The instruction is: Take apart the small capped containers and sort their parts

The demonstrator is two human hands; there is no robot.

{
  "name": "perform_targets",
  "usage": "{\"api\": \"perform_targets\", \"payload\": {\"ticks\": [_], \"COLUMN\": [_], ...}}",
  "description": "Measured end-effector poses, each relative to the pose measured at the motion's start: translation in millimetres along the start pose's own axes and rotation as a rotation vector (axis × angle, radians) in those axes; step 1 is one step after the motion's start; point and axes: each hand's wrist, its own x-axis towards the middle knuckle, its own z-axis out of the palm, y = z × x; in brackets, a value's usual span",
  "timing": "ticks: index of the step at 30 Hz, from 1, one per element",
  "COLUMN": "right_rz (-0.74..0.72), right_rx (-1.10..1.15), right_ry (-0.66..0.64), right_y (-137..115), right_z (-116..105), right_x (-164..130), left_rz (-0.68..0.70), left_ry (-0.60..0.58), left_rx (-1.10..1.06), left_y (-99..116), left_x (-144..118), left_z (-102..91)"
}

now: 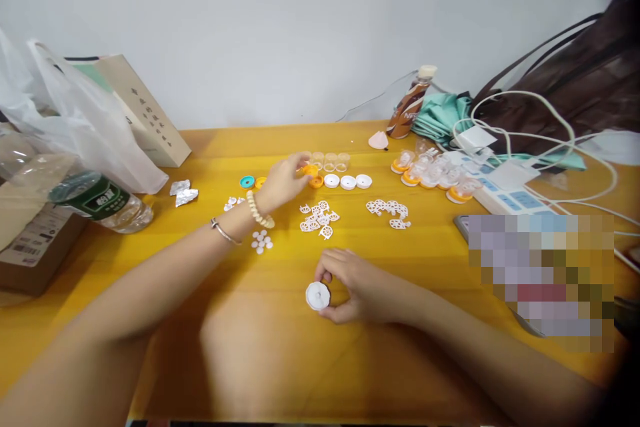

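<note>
Near the table's front, my right hand [365, 287] grips a round white plastic cap [318, 295] by its edge between thumb and fingers. My left hand [283, 183] reaches to the row of parts farther back, its thumb and fingers closed on a small orange plastic piece [311, 170]. Just beyond are several clear cups [331, 161]. White round caps [348, 182] lie to the right of that hand, a teal one [247, 181] to its left. Spoked white wheel-like pieces [318, 216] form a pile between my hands, and small white discs [261, 241] lie below my left wrist.
More spoked white pieces [387, 207] lie right of centre. Clear-topped orange-based units [434, 170] sit beside a power strip [505, 190] with tangled cables. A drink bottle [411, 103] stands at the back. On the left are a water bottle [103, 200], a carton [37, 247] and foil scraps [184, 193].
</note>
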Motion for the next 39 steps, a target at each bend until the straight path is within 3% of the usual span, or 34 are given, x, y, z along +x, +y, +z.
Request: {"api": "perform_targets", "payload": {"ticks": [7,10,13,15,18,20,22,27,39], "right_rz": [-0.005,-0.006,-0.007,0.003,0.016,0.018,0.014,-0.039,0.011], "right_rx": [0.024,0.034,0.041,0.036,0.016,0.006,0.007,0.024,0.069], "right_ry": [0.003,0.001,-0.006,-0.002,0.006,0.010,0.012,-0.008,0.005], "right_y": [1.5,2.7,2.8,2.7,2.8,2.9,3.0,4.4,6.2], "right_z": [0.2,1.0,1.1,1.1,1.8,2.3,2.4,1.5,2.6], "right_x": [0.2,-0.2,-0.8,-0.8,-0.2,0.2,0.0,-1.9,-1.2], "left_rz": [0.049,0.072,0.168,0.246,0.324,0.374,0.404,0.405,0.359], "left_ry": [-0.039,0.022,0.058,-0.032,-0.347,-0.517,-0.572,-0.542,-0.440], "left_rx": [0.010,0.008,-0.036,-0.098,-0.166,-0.172,-0.162,-0.166,-0.135], "left_y": [-12.4,-3.2,15.5,30.5,47.3,49.9,45.6,31.5,37.1], "left_x": [6.7,-4.3,-31.2,-57.5,-98.2,-118.8,-130.8,-136.1,-143.1], "left_z": [22.1,14.9,-4.0,-19.5,-36.4,-38.8,-34.3,-17.5,-10.6]}}
